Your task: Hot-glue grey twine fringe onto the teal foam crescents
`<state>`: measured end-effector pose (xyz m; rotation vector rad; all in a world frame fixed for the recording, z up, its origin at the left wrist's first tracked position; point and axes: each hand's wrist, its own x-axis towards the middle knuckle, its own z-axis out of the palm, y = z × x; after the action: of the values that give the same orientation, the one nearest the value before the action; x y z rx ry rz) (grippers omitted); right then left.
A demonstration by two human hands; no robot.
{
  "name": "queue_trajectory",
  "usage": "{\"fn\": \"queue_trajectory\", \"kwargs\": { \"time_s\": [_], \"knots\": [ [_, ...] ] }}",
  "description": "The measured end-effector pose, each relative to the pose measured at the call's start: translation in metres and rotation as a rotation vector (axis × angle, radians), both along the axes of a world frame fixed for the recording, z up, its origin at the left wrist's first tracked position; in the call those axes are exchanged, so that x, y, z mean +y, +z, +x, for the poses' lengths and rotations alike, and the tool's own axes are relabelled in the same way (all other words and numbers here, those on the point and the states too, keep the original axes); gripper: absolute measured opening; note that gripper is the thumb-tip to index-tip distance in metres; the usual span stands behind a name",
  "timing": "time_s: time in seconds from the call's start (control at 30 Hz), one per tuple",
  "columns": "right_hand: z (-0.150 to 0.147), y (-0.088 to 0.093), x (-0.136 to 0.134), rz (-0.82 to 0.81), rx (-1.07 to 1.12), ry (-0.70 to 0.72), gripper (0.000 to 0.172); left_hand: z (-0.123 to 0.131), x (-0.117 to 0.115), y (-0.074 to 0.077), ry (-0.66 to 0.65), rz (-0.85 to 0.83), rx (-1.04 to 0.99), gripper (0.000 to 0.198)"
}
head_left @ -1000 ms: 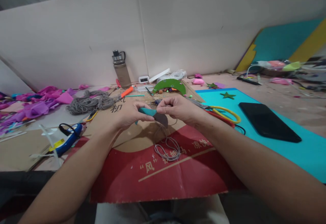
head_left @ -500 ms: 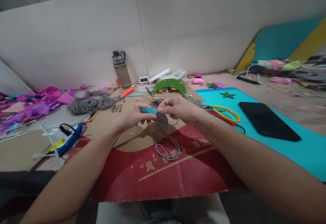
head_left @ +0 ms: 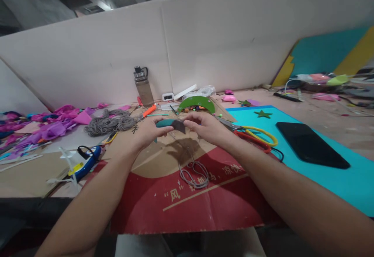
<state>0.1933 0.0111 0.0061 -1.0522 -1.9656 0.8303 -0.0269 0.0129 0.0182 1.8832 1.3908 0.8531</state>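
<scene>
My left hand (head_left: 151, 133) is closed on a curved teal and dark grey piece (head_left: 178, 125) that looks like felt, thumb on the near side. At the piece's right end, the fingers of my right hand (head_left: 201, 126) are bent together, pinching its dark edge. A thin grey cord (head_left: 194, 174) runs down from below the piece and lies in loops on the red and brown cardboard (head_left: 216, 214). Past my hands sits a green crescent (head_left: 197, 103) with small coloured balls beside it.
Scissors (head_left: 260, 135), a black phone (head_left: 311, 144) and a green star (head_left: 263, 113) lie at right around a turquoise sheet (head_left: 347, 189). At left are a grey cord bundle (head_left: 109, 122), an orange-handled cutter (head_left: 149, 110), a blue glue gun (head_left: 89, 161) and purple scraps (head_left: 55, 128). A bottle (head_left: 144, 89) stands behind.
The dark grey part has swung up from hanging below to lie in line with the teal part. My right fingers have shifted slightly right. The whole view has tilted a little.
</scene>
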Motion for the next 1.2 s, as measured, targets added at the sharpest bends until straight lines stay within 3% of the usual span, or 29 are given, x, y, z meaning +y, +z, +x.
{"fn": "queue_trajectory", "kwargs": {
  "time_s": [0.1, 0.2, 0.27, 0.33, 0.47, 0.57, 0.63, 0.8, 0.9, 1.03, 1.2],
  "knots": [
    [0.004, 0.003, 0.0, 0.159, 0.012, -0.126, 0.028, 0.0, -0.001, 0.001, 0.063, 0.093, 0.075, 0.034],
    [0.016, 0.01, 0.004, 0.263, 0.112, -0.324, 0.018, -0.001, 0.0, 0.0, 0.095, 0.24, 0.092, 0.023],
    [0.026, 0.012, 0.011, 0.301, 0.05, -0.416, 0.017, -0.002, 0.001, -0.001, 0.118, 0.33, 0.091, 0.019],
    [0.034, 0.008, 0.019, 0.265, -0.161, -0.454, 0.026, -0.004, 0.002, -0.002, 0.148, 0.396, 0.101, 0.017],
    [0.03, -0.019, 0.034, 0.003, -0.492, -0.417, 0.043, -0.007, 0.004, -0.003, 0.157, 0.528, 0.105, 0.013],
    [0.018, -0.04, 0.04, -0.087, -0.476, -0.4, 0.028, -0.009, 0.005, -0.005, 0.131, 0.665, 0.158, 0.014],
    [0.014, -0.044, 0.043, -0.13, -0.449, -0.418, 0.021, -0.01, 0.006, -0.007, 0.09, 0.768, 0.193, 0.013],
    [0.018, -0.026, 0.04, -0.213, -0.278, -0.418, 0.015, -0.014, 0.005, -0.008, -0.019, 0.98, 0.237, 0.009],
    [0.019, -0.01, 0.03, -0.211, 0.006, -0.394, 0.02, -0.02, 0.003, -0.007, 0.01, 1.041, 0.29, 0.01],
    [0.016, 0.008, 0.01, -0.153, 0.488, -0.201, 0.033, -0.029, 0.002, -0.005, 0.04, 1.128, 0.353, 0.011],
    [0.015, 0.019, -0.011, -0.132, 0.546, 0.04, 0.027, -0.036, 0.004, -0.004, 0.088, 1.212, 0.371, 0.009]
  ]
}}
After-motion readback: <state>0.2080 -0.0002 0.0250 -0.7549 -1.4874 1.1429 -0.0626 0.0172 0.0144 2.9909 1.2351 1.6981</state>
